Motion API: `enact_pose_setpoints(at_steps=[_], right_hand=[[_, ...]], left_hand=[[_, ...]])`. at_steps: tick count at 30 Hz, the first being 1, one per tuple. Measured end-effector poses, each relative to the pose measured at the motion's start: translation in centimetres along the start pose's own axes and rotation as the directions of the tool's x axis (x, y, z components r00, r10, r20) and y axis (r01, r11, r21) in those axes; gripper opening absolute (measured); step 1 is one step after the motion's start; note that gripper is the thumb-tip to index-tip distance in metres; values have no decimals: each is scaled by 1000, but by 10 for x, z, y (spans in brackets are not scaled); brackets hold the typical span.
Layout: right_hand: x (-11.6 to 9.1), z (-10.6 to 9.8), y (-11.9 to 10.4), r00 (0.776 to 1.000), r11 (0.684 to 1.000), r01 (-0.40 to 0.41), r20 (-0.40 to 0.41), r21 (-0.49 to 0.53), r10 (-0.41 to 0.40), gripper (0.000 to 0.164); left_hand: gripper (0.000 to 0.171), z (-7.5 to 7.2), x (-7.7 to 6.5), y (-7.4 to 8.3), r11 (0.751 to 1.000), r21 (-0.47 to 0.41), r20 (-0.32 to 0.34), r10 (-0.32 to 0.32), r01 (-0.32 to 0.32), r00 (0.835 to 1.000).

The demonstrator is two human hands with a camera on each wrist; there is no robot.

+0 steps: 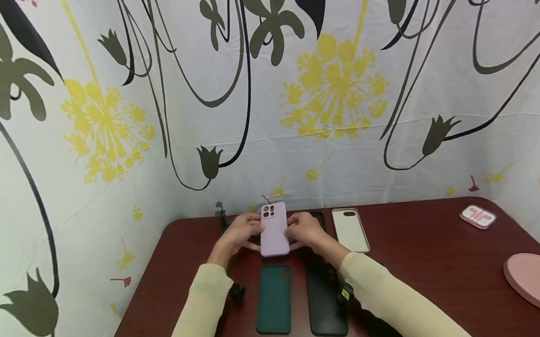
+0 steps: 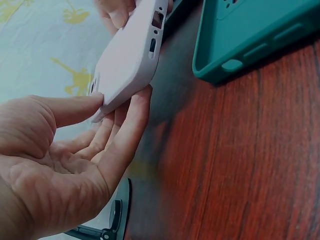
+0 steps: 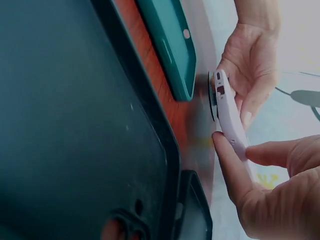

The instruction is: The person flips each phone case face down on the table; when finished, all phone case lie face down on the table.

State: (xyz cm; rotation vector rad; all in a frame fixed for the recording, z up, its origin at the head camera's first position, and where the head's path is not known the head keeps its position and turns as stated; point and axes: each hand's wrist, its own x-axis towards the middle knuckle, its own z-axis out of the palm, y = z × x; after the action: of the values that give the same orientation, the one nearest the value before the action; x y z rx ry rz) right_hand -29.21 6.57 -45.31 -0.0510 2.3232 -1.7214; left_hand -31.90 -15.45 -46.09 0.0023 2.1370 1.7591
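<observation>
Both hands hold a pale lavender phone case (image 1: 274, 237) upright over the back part of the table, its camera cutouts at the top. My left hand (image 1: 242, 231) pinches one long side, thumb on the back face and fingers behind, as the left wrist view shows at the case's edge (image 2: 131, 65). My right hand (image 3: 280, 190) pinches the opposite side between thumb and fingers. Port openings show along the case's bottom edge. Nearer the front lie a green phone case (image 1: 273, 299) and a black phone case (image 1: 326, 305), partly under the right forearm.
A white phone case (image 1: 351, 229) lies right of my right hand (image 1: 305, 227), with a dark case (image 1: 320, 217) partly hidden behind that hand. A dark object (image 1: 221, 215) stands at the back left. On the right are a pink round base (image 1: 525, 280) and a small lettered piece (image 1: 478, 216).
</observation>
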Motion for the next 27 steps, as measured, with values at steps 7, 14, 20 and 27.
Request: enact_pose_setpoints(at_steps=[7,14,20,27], right_hand=[[5,1,-1,999,987,42,-22,-155,-46,30],[11,5,1,996,948,85,-2,-305,-90,25],[11,8,-3,995,918,93,17,-385,-94,53],[14,9,-1,995,878,99,28,-468,-97,32]], left_hand=[[51,2,0,0,1000,20,-36,8,-7,999],[51,2,1,-1,997,72,-78,5,1,997],[47,3,4,0,992,129,-113,21,-7,993],[39,9,6,-1,973,231,-165,30,9,986]])
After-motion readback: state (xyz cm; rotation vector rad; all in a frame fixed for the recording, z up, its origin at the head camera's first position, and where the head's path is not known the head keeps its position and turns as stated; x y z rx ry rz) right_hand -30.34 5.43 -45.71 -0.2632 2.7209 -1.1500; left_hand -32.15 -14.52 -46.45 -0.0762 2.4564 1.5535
